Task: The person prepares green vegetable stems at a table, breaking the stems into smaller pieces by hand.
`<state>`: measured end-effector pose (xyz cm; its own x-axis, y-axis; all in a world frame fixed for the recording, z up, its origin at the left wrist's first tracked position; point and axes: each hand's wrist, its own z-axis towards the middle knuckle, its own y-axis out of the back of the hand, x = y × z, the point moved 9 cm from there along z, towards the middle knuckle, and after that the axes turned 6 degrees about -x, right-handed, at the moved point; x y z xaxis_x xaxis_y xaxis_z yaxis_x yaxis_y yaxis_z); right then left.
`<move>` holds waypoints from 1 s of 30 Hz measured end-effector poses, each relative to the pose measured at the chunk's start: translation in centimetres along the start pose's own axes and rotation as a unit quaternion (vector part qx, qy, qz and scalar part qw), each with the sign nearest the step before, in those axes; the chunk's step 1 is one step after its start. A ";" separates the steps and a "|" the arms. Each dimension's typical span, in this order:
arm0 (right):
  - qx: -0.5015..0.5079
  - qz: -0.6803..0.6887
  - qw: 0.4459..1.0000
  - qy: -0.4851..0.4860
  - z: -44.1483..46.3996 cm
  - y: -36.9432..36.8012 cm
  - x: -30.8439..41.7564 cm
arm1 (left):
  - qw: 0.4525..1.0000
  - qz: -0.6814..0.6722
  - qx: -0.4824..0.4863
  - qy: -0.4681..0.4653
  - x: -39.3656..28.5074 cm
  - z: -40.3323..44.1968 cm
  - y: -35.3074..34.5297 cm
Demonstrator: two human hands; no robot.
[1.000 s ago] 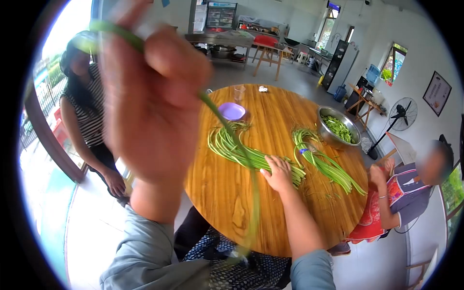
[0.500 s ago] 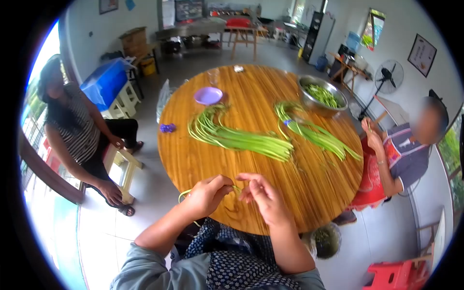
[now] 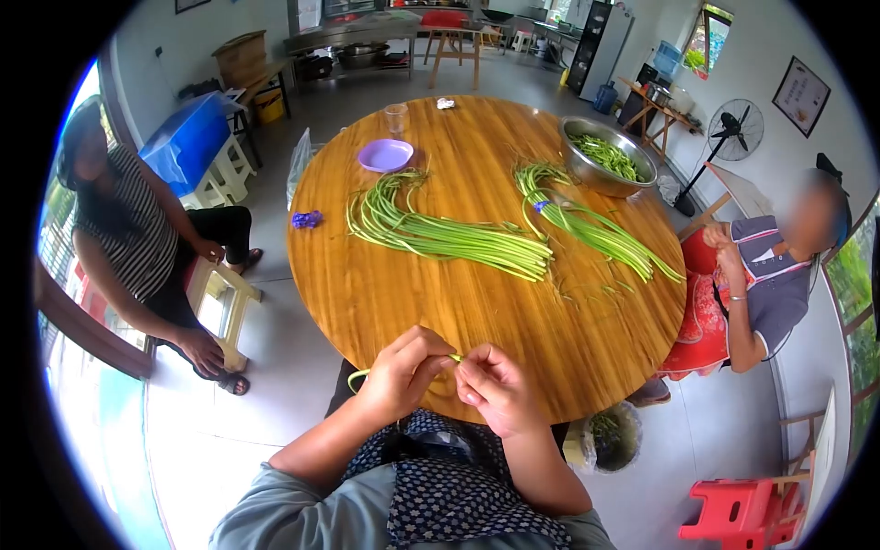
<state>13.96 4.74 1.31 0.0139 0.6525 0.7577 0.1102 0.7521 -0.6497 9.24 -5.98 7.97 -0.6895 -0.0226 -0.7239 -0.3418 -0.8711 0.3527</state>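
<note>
Over the table's near edge, my left hand (image 3: 401,374) is closed around a long green stem that looks like a garlic scape (image 3: 358,377). One part of it trails out behind that hand, and its tip pokes out between both hands. My right hand (image 3: 496,389) pinches this tip between thumb and fingers. Further up the table lies a loose bundle of garlic scapes (image 3: 458,246), curly ends to the left. To its right is a second bunch (image 3: 600,236) with a purple-blue tie around it.
A metal bowl (image 3: 570,161) of cut green pieces stands at the table's right. A purple plate (image 3: 386,156), a clear cup (image 3: 396,117) and a purple tie (image 3: 307,219) are at the left. People sit on both sides. A lined bin (image 3: 634,440) stands below the table's right edge.
My right hand's fingers were spread apart beside the stem and now pinch its tip. My left hand keeps its hold. The table sits slightly higher in view.
</note>
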 end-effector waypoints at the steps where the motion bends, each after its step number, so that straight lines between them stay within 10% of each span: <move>1: 0.006 -0.012 1.000 0.001 0.0 -0.1 -0.1 | 0.998 -0.046 -0.008 0.036 0.6 -0.1 0.0; 6: -0.001 -0.025 1.000 -0.006 -0.1 -0.5 -0.7 | 0.894 -0.360 -0.047 0.262 4.5 -2.6 -2.2; 16: -0.121 -0.151 0.976 0.103 -6.3 6.3 4.2 | 0.825 -0.412 -0.294 0.252 6.9 -0.4 5.1; 22: -0.462 -0.319 0.777 0.284 -19.9 18.0 15.5 | 0.880 -0.365 -0.176 0.247 7.2 0.7 5.2; 30: -0.568 -0.636 0.494 0.173 -29.3 37.6 17.2 | 0.898 -0.341 0.037 0.275 4.2 -0.5 -1.4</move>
<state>47.49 41.54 -8.28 -0.6366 -0.4825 0.6016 0.7318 -0.1316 0.6687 7.15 -5.13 4.16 0.1096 0.2468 -0.9628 -0.6197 -0.7404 -0.2603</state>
